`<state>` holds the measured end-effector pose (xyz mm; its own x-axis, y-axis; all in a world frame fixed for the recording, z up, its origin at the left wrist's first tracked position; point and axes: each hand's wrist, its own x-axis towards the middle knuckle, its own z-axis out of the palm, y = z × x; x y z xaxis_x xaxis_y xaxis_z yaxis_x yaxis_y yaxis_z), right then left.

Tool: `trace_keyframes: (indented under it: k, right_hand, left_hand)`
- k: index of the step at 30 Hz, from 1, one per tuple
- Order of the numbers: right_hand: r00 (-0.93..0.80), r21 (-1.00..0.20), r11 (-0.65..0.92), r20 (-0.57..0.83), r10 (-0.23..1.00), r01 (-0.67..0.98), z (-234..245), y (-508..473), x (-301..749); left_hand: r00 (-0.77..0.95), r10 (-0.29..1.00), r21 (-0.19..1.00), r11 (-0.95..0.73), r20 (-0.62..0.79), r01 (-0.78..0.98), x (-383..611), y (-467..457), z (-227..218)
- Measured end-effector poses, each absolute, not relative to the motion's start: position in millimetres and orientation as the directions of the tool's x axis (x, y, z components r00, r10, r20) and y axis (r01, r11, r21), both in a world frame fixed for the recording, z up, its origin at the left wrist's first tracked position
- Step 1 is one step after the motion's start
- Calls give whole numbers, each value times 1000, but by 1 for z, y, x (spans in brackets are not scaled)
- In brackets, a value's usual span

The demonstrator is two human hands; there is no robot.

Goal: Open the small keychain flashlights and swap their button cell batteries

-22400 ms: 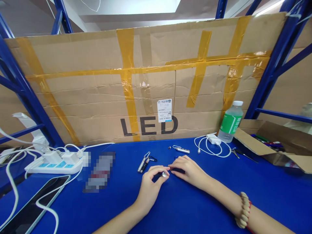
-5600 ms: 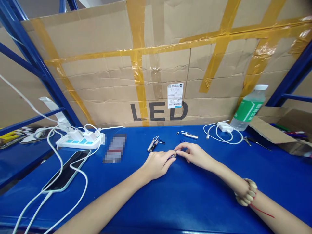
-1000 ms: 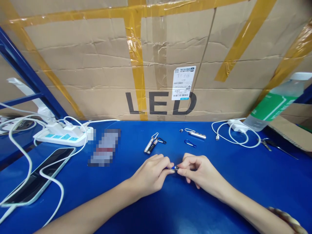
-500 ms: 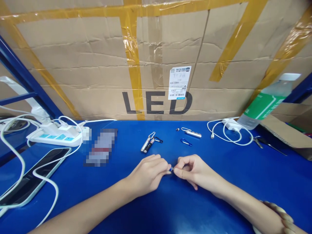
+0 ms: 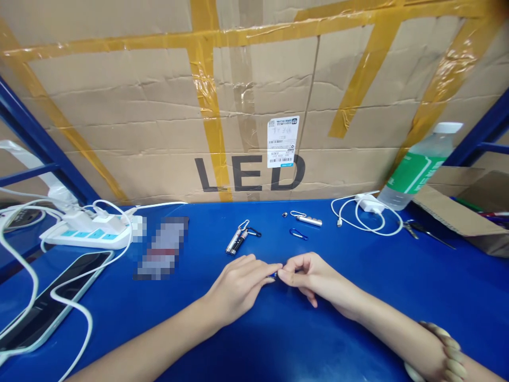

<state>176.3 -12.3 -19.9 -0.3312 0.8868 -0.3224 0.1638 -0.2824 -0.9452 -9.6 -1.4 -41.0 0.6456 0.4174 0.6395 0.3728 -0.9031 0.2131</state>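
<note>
My left hand (image 5: 239, 284) pinches a small blue piece (image 5: 274, 275) between thumb and fingers; most of it is hidden, so its kind cannot be told. Meeting it at the fingertips is my right hand (image 5: 308, 273), thumb and index finger pressed together at the end of the piece. What the right fingers grip is covered. Beyond the hands lie two small penlights, one silver (image 5: 233, 240) and one black (image 5: 239, 244), with clips attached. Farther right are a blue carabiner clip (image 5: 298, 234), a silver penlight (image 5: 309, 220) with a silver clip, and a tiny metal part (image 5: 284, 215).
A large cardboard box (image 5: 159, 122) stands along the back of the blue table (image 5: 254, 350). To the left are a power strip (image 5: 111, 240), a phone (image 5: 59, 297) and white cables. At right sit a water bottle (image 5: 413, 172), a charger cable (image 5: 369, 204), keys (image 5: 411, 228) and an open carton (image 5: 453, 209).
My left fingers have stretched out toward the right fingertips and now cover more of the blue piece. The camera view has shifted slightly. The things on the table stay in place.
</note>
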Motion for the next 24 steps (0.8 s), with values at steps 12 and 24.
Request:
trace_keyframes:
  k: [12, 24]
  right_hand:
    - [-325, -970, -146, -204, 923, 193, -29, -7, 180]
    - [-298, -606, 656, 591, 750, 450, -24, -11, 187]
  left_hand:
    - [601, 530, 268, -839, 598, 474, -7, -4, -39]
    - [583, 553, 225, -812, 595, 539, -6, -6, -38]
